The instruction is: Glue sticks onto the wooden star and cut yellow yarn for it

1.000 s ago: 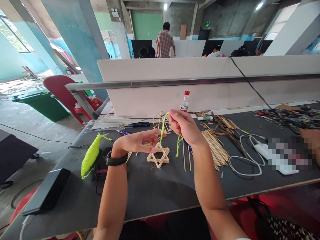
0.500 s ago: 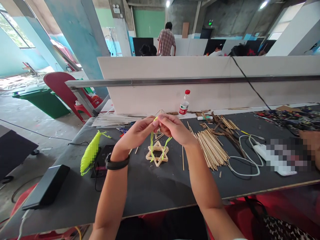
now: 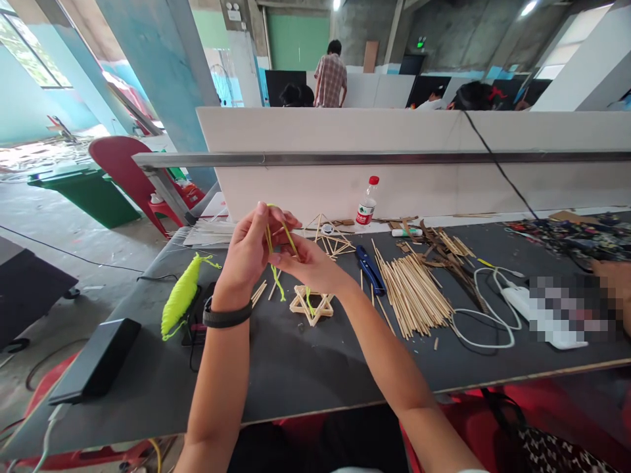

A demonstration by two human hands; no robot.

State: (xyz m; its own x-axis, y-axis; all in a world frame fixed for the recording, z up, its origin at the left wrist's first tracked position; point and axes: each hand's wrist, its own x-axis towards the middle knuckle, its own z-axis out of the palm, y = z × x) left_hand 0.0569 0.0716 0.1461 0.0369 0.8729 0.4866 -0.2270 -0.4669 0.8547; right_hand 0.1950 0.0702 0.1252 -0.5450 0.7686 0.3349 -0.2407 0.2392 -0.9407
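Both hands have shifted left since a moment ago, left hand (image 3: 249, 253) and right hand (image 3: 308, 263) pinching the yellow-green yarn (image 3: 276, 253) looped above the stick star (image 3: 311, 304).

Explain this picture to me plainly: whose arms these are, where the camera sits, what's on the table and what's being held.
There is no machine here. The camera is worn on a person's head and looks down, so the two bare arms are that person's own. The left hand, with a black band on its wrist, and the right hand are raised together above a dark table, and a strand of yellow-green yarn runs between their fingers. Below them lies a star made of wooden sticks. On the table also lie a yarn skein, a heap of loose sticks, blue pliers, a water bottle and a white cable.
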